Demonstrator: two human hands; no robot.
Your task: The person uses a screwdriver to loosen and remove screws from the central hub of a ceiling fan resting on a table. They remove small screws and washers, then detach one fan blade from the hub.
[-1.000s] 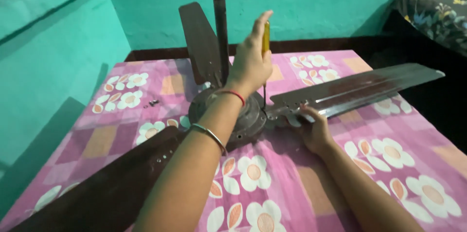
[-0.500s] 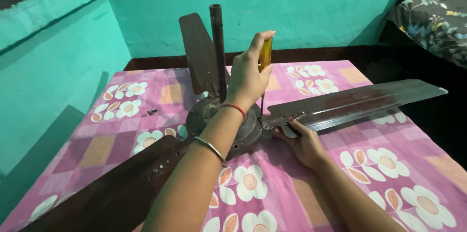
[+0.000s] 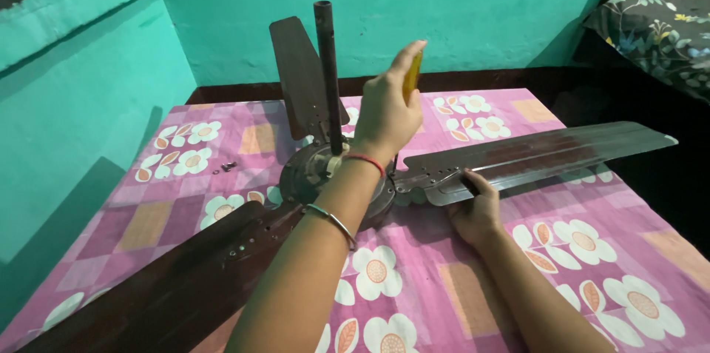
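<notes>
**Screwdriver upright over the fan hub**

Hands first: your left one is wrapped around the yellow screwdriver handle, fingers closed on it, the tool standing upright with its tip down near the root of the right-hand blade; a red thread and a thin metal bangle circle that forearm. Your right hand lies on the pink flowered cloth that covers the surface, fingers curled over the near edge of the grey blade just beside its mounting bracket, pressing rather than gripping all round.

The ceiling fan rests flat on the cloth; its round motor hub sits in the middle, with the dark downrod rising straight up from it; a second brown blade points away toward the turquoise wall; a third, darker blade runs toward your near left. A few small loose screws lie on the cloth left of the hub, well apart from both hands. A flowered cushion shows at the far right.
</notes>
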